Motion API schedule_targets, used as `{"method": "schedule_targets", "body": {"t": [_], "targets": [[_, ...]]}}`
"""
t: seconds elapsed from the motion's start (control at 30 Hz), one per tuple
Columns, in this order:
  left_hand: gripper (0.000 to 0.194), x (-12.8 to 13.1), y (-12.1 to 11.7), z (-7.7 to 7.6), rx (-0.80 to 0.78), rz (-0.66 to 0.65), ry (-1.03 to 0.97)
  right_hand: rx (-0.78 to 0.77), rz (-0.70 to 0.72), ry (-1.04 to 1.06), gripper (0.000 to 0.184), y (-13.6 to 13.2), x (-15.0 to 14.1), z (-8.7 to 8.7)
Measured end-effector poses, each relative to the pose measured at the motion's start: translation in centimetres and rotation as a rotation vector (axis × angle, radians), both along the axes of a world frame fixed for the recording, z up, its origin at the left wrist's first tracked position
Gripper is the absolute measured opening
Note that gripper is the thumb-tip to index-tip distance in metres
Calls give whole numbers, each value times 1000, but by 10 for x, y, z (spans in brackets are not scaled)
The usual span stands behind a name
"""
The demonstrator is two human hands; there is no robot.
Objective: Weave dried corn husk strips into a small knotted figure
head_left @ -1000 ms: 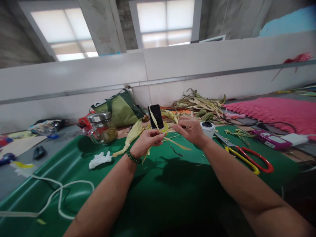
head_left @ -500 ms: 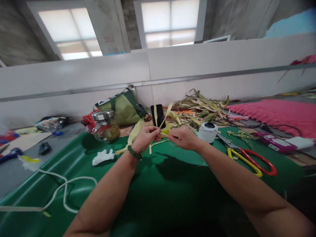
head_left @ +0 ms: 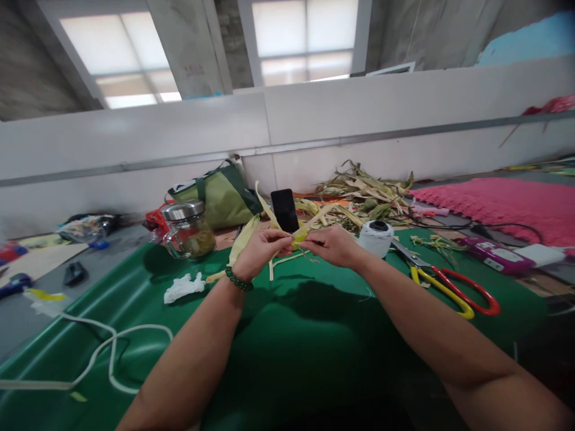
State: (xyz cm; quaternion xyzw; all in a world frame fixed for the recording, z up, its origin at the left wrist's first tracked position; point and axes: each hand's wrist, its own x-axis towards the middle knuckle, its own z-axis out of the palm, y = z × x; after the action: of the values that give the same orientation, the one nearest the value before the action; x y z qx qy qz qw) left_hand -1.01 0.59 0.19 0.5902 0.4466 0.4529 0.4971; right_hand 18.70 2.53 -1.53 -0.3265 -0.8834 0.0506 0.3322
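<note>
1. Two bare hands, left and right, meet above the middle of the green-covered worktop, fingers pinched closed on two pale husk strips.
2. One crumpled tissue, left; one pair of scissors, towards the right edge.
3. One spool, one lidded jar.
4. Towards the far edge: one phone, one bag.

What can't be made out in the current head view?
- Where the husk strips meet between left hand and right hand: covered by fingers.
- What the right fingertips pinch: too small and blurred.
- Lettering on the purple pack: too small.
- Full extent of the pink cloth: cut off by the right edge.
- Far end of the white cord: cut off by the left edge.
</note>
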Motion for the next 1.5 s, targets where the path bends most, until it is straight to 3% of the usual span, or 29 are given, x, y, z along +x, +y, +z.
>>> {"method": "schedule_targets", "body": {"t": [0.13,0.23,0.37,0.53,0.7,0.87,1.0,1.1,1.17,1.27,1.37,1.5], "targets": [[13,3,-4,-1,97,2,61,-186,33,237,30,2,-8,-2],[8,9,-8,-2,113,-65,103,-280,107,425,39,1,-16,-4],[5,14,-12,-2,118,-82,100,-274,33,566,52,-1,-22,-6],[13,12,-10,-1,60,-129,112,-530,21,675,50,6,-22,-10],[29,13,-7,-2,-105,-90,10,-610,-34,715,49,10,-23,-13],[21,13,-6,-4,-19,-56,41,-692,100,877,37,7,-26,-9],[21,13,-4,-7,-22,-1,31,-842,33,1145,35,15,-20,-5],[23,13,-2,-8,-60,17,-23,-827,-11,1227,33,21,-14,-3],[29,12,1,-9,-110,-6,-75,-819,-21,1152,35,20,-13,-3],[34,8,3,-8,-135,-41,-112,-758,8,781,44,13,-14,-3],[28,6,3,-8,-42,-47,-49,-521,57,390,44,4,-16,-4],[21,3,3,-9,39,-7,0,-276,65,214,36,3,-15,-5]]}}
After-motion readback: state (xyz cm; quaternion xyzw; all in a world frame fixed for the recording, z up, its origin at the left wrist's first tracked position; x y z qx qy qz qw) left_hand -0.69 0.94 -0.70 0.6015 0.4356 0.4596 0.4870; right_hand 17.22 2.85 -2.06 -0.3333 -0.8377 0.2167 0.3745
